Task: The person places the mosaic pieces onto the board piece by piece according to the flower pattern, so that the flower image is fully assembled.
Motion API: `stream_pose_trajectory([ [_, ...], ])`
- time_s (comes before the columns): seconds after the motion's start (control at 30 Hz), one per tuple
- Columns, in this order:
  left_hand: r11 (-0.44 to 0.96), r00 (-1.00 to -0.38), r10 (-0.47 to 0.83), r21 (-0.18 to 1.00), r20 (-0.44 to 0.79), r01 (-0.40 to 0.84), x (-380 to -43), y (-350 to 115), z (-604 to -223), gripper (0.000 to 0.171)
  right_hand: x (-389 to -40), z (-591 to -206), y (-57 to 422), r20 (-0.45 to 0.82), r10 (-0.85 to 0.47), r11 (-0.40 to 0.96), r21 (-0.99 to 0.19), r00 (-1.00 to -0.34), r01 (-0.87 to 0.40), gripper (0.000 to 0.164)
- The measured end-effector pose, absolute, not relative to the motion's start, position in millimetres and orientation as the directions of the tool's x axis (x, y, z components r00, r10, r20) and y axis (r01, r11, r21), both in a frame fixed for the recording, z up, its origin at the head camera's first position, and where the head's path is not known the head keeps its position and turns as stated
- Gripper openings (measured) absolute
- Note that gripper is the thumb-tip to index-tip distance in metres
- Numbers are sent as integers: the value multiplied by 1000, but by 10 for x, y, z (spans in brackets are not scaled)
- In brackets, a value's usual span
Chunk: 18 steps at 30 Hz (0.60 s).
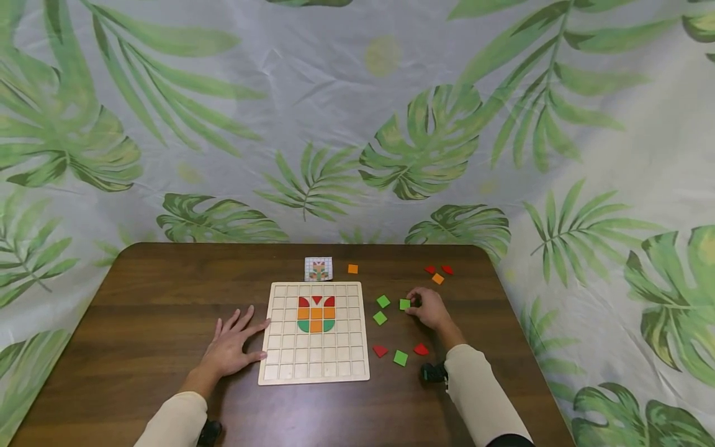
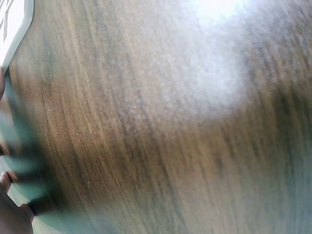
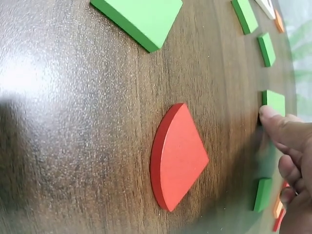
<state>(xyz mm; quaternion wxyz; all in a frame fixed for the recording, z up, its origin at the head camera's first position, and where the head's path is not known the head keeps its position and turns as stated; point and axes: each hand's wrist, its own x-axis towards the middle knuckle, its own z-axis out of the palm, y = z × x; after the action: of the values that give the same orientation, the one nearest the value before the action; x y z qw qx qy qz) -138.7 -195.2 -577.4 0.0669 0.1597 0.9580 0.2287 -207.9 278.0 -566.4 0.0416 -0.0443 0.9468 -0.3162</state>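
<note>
A pale wooden grid board [image 1: 313,366] lies on the table, bearing a tulip-like pattern of red, orange and green pieces [image 1: 316,313]. My left hand [image 1: 231,347] has its fingers spread, with thumb and index fingertip at the board's left edge. To the right of the board, my right hand [image 1: 430,308] pinches a green square tile [image 1: 404,304] between thumb and index finger. In the right wrist view the thumb lies against that green tile [image 3: 275,101], low over the wood. Two more green tiles [image 1: 382,301] sit between this hand and the board.
Behind the board lie a small pattern card [image 1: 318,269] and an orange square [image 1: 353,269]. Two red pieces [image 1: 447,270] and an orange one [image 1: 438,279] are at the far right. Nearer me are two red quarter-rounds [image 1: 421,349] and a green tile [image 1: 400,358].
</note>
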Motion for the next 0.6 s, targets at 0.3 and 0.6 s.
stream_pose_trajectory([
  [0.3,841,-938,342,462,-52,281,-1393,-1950,-5744,72,-2063,-5593,2755,-34,-107,767,-639,-994,-60,21],
  [0.6,839,-937,347,462,-44,289,-1381,-1962,-5737,71,-2060,-5633,2747,-19,-100,783,-619,-995,-66,19],
])
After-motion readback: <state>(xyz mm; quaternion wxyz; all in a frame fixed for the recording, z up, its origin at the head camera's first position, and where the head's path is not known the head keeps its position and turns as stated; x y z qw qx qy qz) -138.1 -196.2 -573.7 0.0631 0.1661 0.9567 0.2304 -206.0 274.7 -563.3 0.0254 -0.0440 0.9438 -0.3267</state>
